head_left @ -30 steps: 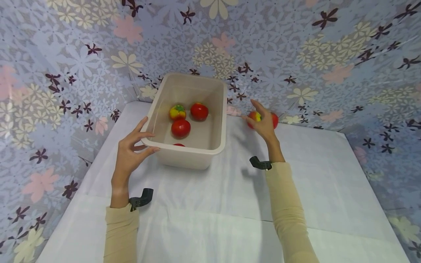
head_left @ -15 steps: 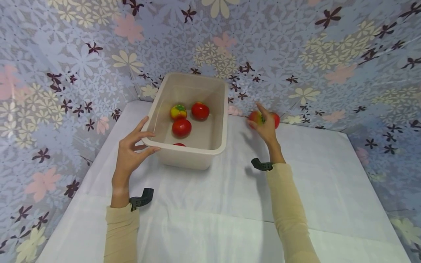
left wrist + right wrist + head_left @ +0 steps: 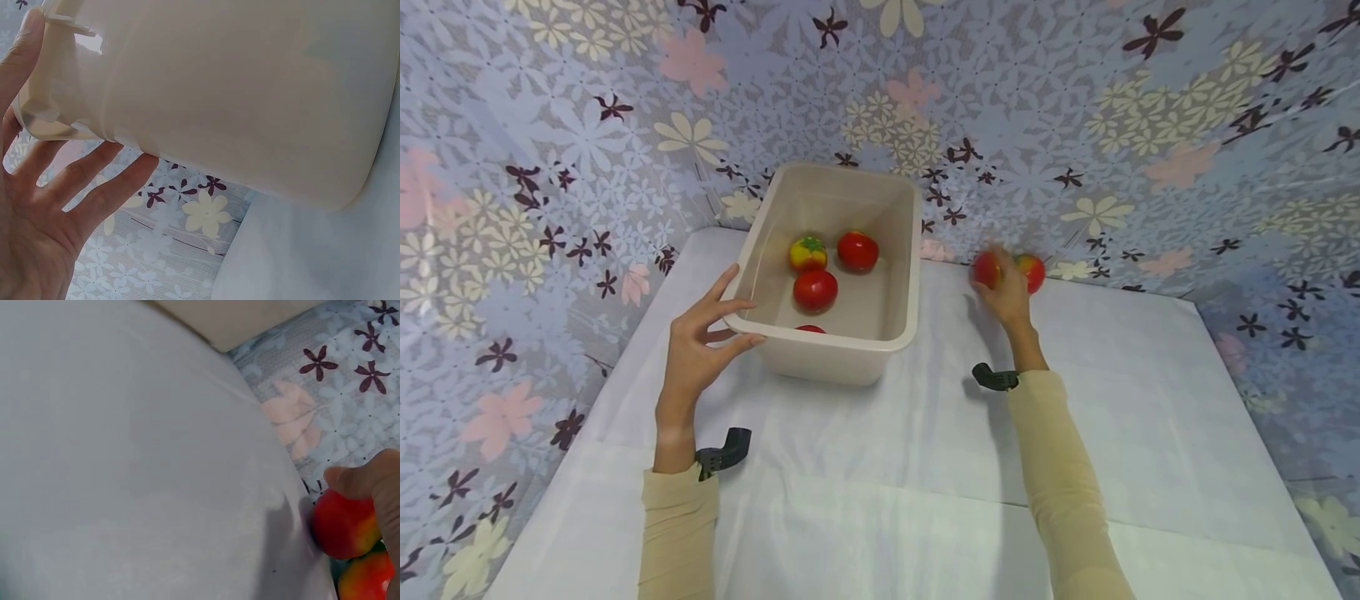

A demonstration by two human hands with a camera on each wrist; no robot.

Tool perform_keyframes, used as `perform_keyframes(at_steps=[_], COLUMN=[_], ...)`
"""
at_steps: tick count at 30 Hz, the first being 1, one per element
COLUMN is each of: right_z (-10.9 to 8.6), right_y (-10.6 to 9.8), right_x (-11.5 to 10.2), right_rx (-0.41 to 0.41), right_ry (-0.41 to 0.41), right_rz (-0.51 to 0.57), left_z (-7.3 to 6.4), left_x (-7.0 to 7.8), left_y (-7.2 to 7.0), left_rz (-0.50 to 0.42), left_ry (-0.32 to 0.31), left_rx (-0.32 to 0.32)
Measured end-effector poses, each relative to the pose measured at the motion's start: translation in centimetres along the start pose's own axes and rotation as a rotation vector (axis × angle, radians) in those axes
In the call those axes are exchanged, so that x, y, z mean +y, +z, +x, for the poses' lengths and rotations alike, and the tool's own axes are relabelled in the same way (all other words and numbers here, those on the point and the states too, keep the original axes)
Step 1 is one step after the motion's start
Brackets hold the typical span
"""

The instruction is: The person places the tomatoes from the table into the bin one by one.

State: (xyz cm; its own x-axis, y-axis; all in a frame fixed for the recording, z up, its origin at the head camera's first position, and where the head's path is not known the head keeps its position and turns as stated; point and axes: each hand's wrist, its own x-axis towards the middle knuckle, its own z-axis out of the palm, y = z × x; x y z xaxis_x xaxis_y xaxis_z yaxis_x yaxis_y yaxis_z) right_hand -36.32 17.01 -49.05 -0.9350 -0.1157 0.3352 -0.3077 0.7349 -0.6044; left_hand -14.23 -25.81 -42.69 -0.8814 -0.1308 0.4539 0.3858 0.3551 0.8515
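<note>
My left hand (image 3: pixel 696 343) grips the near left corner of a beige plastic bin (image 3: pixel 827 360), thumb at the front and fingers along the side. In the left wrist view the fingertips rest against the bin's wall (image 3: pixel 237 100). Beyond the bin, on the right, my right hand (image 3: pixel 1011 296) is curled over a red-and-yellow tomato (image 3: pixel 987 269). The right wrist view has the thumb (image 3: pixel 350 481) on top of this tomato (image 3: pixel 340 528); its other fingers are hidden. A second tomato (image 3: pixel 1033 272) sits right beside it, partly behind the hand.
Inside the bin lie a yellow tomato with a green top (image 3: pixel 806 253), a red tomato (image 3: pixel 816 290), another red tomato (image 3: pixel 857 251) and a partly hidden red one (image 3: pixel 810 329). A white cloth (image 3: pixel 925 450) covers the table. Flowered fabric (image 3: pixel 1000 100) rises behind it.
My right hand has come down onto the left tomato of the pair, its fingers closing in. Both tomatoes have turned and shifted slightly right. The left hand stays on the bin.
</note>
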Motion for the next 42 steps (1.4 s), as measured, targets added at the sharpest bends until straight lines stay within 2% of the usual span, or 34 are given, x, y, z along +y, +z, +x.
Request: perform_keyframes(at_steps=[7,16,22,23,29,36,42], right_z=[0.1,0.3,0.2,0.2,0.0,-0.2,-0.6], right_y=[0.1,0.2,0.4,0.4,0.5,0.6,0.3], right_x=[0.3,0.7,0.9,1.0,1.1,1.5,1.5], right_rx=[-0.029,-0.038,-0.032,-0.028,-0.019,0.008,0.069], right_ry=[0.052,0.041,0.046,0.048,0.080,0.063,0.075], right_rz=[-0.064,-0.099,-0.133,-0.137,-0.129,-0.097,0.076], left_z=[-0.1,0.0,-0.1,-0.1,0.1,0.0,0.0], left_x=[-0.1,-0.1,2.4,2.4,-0.1,-0.2,-0.2], left_y=[0.1,0.0,0.0,0.0,0.0,0.1,0.1], left_rz=[-0.006,-0.001,0.012,0.016,0.012,0.010,0.031], left_ry=[0.001,-0.020,-0.037,-0.043,-0.047,-0.029,-0.034], left_rx=[0.014,0.010,-0.013,-0.015,-0.003,0.001,0.007])
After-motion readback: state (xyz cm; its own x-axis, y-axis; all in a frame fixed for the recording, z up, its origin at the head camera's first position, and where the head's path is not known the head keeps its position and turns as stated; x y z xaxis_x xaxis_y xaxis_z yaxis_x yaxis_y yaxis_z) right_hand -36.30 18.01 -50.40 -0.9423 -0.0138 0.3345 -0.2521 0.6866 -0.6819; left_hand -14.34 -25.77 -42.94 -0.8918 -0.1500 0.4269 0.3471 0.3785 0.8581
